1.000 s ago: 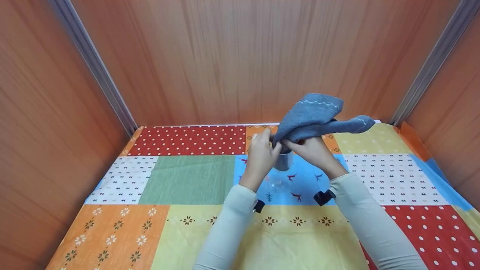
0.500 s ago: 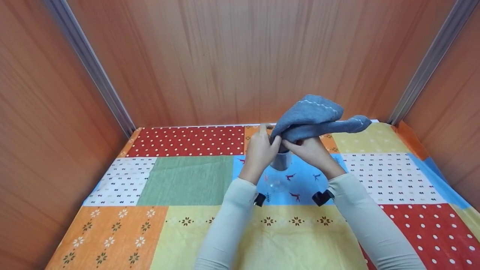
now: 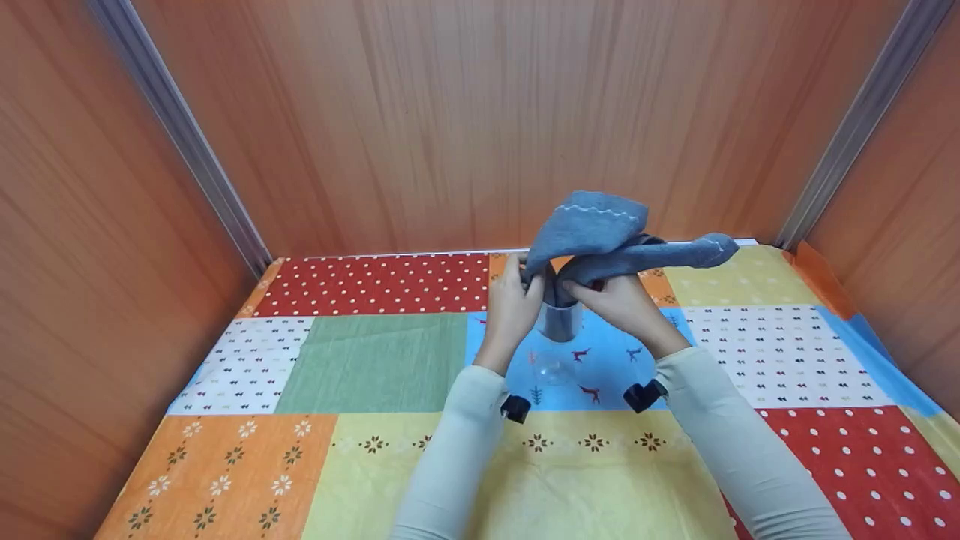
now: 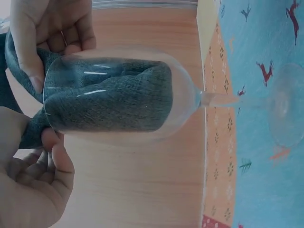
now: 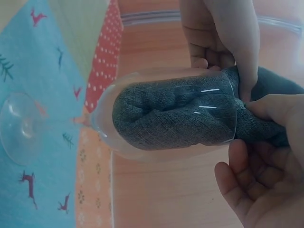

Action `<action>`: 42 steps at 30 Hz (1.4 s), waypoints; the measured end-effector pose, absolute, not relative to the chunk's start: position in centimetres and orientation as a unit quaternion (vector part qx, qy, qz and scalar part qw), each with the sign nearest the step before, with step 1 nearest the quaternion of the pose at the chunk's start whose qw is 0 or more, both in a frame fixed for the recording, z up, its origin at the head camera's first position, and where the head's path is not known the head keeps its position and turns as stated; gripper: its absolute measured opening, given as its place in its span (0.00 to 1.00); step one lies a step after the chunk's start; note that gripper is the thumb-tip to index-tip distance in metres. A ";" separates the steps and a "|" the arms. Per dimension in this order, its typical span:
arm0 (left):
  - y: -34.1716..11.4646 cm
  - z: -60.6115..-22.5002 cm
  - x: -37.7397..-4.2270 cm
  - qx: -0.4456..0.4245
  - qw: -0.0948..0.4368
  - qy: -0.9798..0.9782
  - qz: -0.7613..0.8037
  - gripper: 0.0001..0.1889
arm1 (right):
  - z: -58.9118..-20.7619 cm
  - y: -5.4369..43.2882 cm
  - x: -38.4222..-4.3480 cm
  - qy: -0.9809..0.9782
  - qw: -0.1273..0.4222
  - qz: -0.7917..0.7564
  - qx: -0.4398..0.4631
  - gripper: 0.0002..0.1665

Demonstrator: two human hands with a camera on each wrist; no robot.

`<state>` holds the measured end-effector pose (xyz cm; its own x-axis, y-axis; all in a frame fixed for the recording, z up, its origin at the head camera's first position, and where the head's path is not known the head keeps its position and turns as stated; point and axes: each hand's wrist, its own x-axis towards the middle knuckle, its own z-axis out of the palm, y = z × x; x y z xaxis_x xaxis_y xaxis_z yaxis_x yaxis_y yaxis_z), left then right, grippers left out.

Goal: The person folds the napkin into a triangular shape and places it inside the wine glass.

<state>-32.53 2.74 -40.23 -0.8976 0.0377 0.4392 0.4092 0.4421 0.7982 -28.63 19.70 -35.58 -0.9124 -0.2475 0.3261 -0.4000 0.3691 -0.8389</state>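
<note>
A stemmed wine glass (image 3: 560, 324) stands upright on the tablecloth, its round foot (image 4: 286, 105) flat on a blue patch. Stuffed down into its bowl is a grey-blue cloth napkin (image 5: 175, 114), rolled and folded, with the loose ends spreading above the rim. White zigzag stitching edges the upper flap. My left hand (image 3: 514, 309) pinches the left fold at the rim between thumb and fingers. Opposite it, my right hand (image 3: 621, 306) pinches the right fold, whose end sticks out to the right. A gap shows between the two folds in the head view.
The patchwork tablecloth (image 3: 390, 360) covers the table. A wood-grain panel (image 3: 450, 135) rises behind it, with more panels at both sides joined by metal corner strips. A small black camera (image 3: 646, 396) sits on each wrist.
My left hand has shifted slightly left, drawing the upper flap with it, so the two folds stand further apart over the glass. The right hand has barely moved.
</note>
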 end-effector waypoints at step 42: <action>-0.5 -44.2 -32.0 -0.128 -0.100 -0.628 -0.761 0.23 | -41.7 20.7 -31.2 -0.628 -0.070 0.775 0.008 0.29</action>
<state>-31.99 -0.49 -44.18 -0.9469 0.3139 0.0694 0.0085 -0.1912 0.9815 -31.24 20.67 -41.75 -0.9901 -0.1183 -0.0759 0.0988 -0.2018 -0.9744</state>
